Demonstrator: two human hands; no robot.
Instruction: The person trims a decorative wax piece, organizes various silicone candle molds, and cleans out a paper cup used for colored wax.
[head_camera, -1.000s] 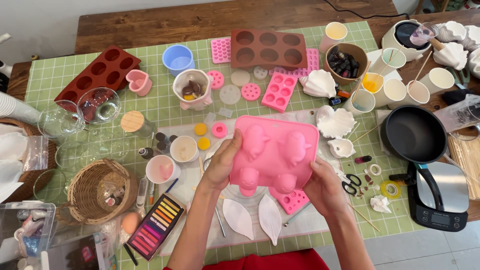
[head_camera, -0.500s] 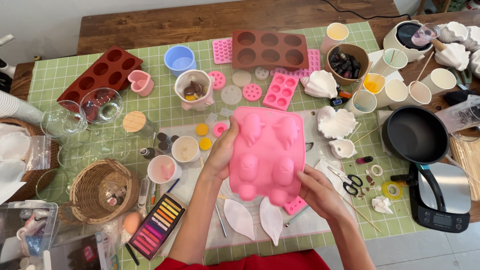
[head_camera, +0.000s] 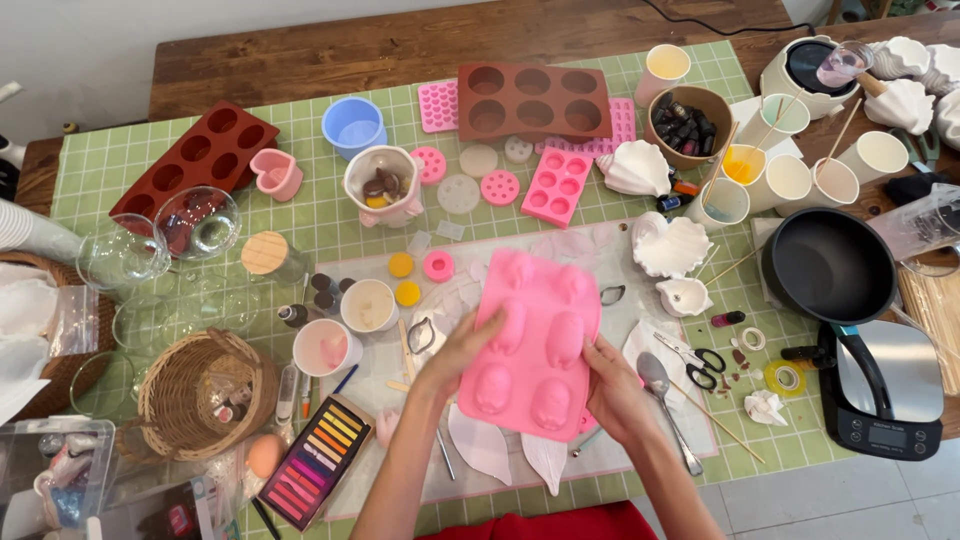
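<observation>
Both hands are gripping a pink silicone mould (head_camera: 535, 340), holding it tilted above the counter (head_camera: 300, 60) with its bumpy underside turned up toward the camera. The left hand (head_camera: 458, 352) is clenching the mould's left edge, fingers curling onto the raised face, while the right hand (head_camera: 612, 392) is pinching the lower right edge, thumb lying on top. The mould is sitting between the two grips, its top end pointing away from the person and leaning slightly right.

The mould is looking soft and matte, a rounded rectangle with six smooth domed bulges in two columns. Beneath it a pale translucent sheet (head_camera: 560, 245) is covering part of the green gridded mat (head_camera: 130, 165), and white leaf-shaped pieces (head_camera: 480, 445) are lying just below the hands. A metal spoon (head_camera: 662, 395) is resting just beside the right hand, with small black-handled scissors (head_camera: 700, 358) near it.

Farther off, a brown six-cup mould (head_camera: 533, 98) and a dark red one (head_camera: 195, 155) are lying flat on the mat, both rubbery and dull. A woven wicker basket (head_camera: 200, 395) is standing at the left, next to a box of coloured sticks (head_camera: 318, 462). A black pan (head_camera: 828, 265) is sitting at the right, above a glossy digital scale (head_camera: 890, 395).
</observation>
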